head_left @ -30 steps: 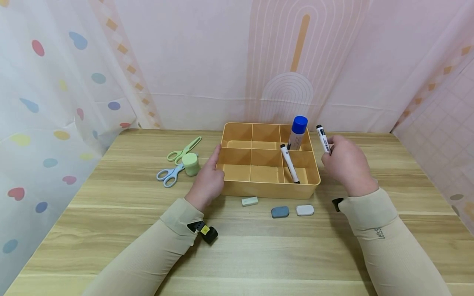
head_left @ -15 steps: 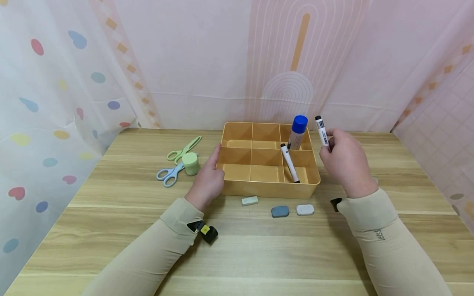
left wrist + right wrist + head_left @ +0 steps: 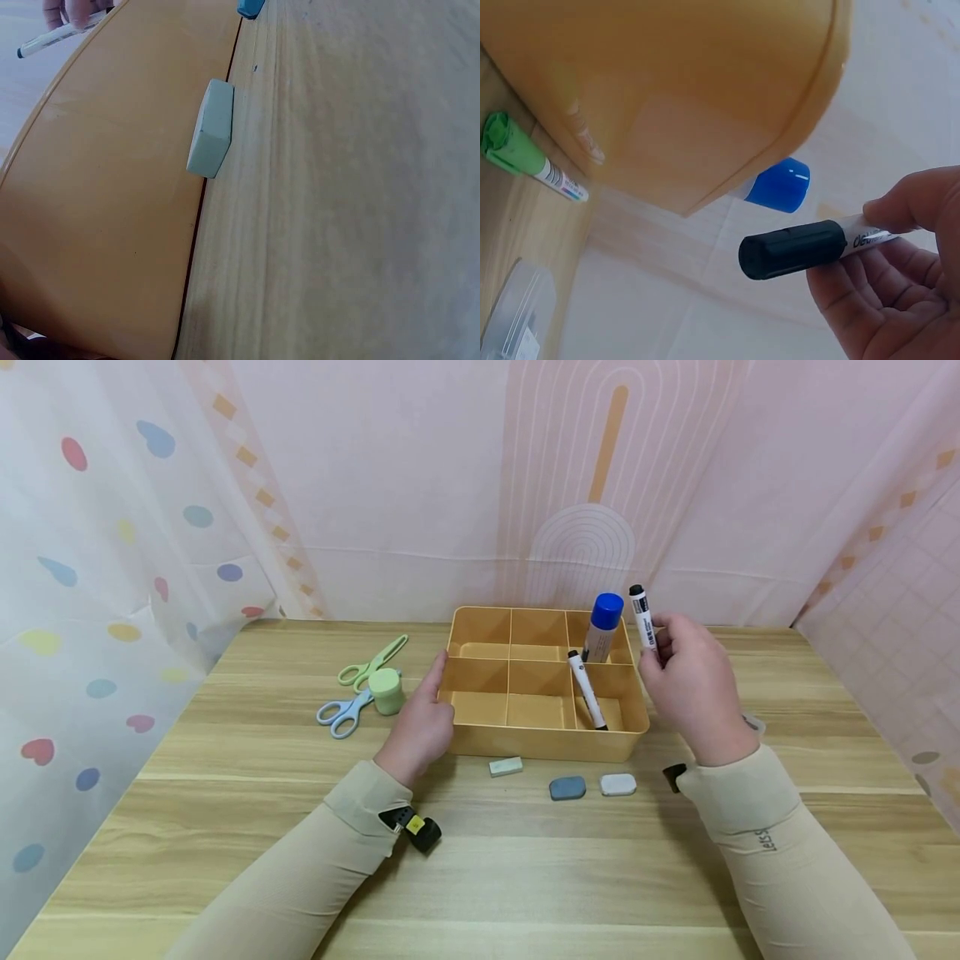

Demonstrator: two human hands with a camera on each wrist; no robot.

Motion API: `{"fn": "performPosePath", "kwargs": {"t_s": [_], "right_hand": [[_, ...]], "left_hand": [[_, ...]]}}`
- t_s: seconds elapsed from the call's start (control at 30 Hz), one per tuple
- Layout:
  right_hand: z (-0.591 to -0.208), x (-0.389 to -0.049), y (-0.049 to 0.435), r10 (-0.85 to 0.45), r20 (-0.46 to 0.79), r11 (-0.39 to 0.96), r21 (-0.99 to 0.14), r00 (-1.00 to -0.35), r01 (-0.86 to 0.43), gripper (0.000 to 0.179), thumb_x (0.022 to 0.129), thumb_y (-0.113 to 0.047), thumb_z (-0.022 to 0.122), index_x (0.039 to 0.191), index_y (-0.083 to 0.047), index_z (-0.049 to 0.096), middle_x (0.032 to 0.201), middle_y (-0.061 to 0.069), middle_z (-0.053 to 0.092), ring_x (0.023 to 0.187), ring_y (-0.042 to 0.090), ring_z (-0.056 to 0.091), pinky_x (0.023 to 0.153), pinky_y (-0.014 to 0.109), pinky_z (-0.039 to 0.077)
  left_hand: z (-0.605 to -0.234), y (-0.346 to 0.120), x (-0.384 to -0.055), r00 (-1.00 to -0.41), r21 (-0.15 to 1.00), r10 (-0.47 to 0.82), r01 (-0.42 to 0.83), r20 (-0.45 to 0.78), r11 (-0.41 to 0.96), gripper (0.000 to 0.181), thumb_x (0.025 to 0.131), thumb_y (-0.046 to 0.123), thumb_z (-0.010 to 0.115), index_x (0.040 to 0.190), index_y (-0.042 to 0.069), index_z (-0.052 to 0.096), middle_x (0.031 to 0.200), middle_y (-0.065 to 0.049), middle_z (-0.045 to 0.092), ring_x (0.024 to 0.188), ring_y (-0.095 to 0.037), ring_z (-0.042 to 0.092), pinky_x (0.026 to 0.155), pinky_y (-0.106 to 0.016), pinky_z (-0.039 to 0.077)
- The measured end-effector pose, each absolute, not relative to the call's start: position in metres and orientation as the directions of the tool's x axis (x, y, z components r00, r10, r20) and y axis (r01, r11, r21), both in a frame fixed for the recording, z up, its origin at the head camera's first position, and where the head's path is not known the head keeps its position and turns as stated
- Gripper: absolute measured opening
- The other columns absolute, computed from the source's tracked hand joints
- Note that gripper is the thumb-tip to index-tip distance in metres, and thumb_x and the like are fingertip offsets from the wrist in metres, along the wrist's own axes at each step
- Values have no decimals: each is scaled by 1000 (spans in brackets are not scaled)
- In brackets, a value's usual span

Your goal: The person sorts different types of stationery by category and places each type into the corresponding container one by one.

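Observation:
My right hand (image 3: pixel 693 689) pinches a white whiteboard marker (image 3: pixel 642 620) between thumb and fingers. It is raised just right of the yellow divided box (image 3: pixel 543 745), black end up. In the right wrist view the marker's thick black end (image 3: pixel 791 250) points away from the fingers. My left hand (image 3: pixel 420 731) rests against the box's left wall, index finger straight along it. A second white marker (image 3: pixel 587 693) leans in the front right compartment. A blue-capped stick, like a glue stick (image 3: pixel 602 631), stands in the back right one.
Before the box lie a pale block eraser (image 3: pixel 506 767), a blue-grey eraser (image 3: pixel 567 788) and a white eraser (image 3: pixel 618 785). Green scissors (image 3: pixel 375 664), blue scissors (image 3: pixel 347 713) and a green pot (image 3: pixel 386 693) are left. A green-capped pen (image 3: pixel 532 156) and clear plastic item (image 3: pixel 525 311) lie right.
My right hand has lifted the marker and brought it a little left, towards the box's back right corner. The left hand and the box have stayed in place.

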State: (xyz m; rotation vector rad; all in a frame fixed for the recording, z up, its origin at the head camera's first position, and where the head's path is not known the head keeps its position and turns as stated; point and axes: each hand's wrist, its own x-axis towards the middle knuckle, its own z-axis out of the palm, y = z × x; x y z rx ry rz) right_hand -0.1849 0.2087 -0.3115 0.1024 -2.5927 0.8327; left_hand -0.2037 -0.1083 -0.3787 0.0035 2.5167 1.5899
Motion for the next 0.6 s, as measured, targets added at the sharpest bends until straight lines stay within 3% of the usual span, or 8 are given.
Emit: {"fn": "performPosePath", "kwargs": {"t_s": [0.6], "right_hand": [[-317,-183,195,-20,459,781,-548,-888,-301,29,100,-2,61,128,5,63,105,19,67,92,34,67,82,49,60]], "left_hand": [[-379,-108,-204,-989,884,92,-59,-114,463,88,96,-4,33,170,35,7,177,-1,16,163,-23,15,125,-48,31]]}}
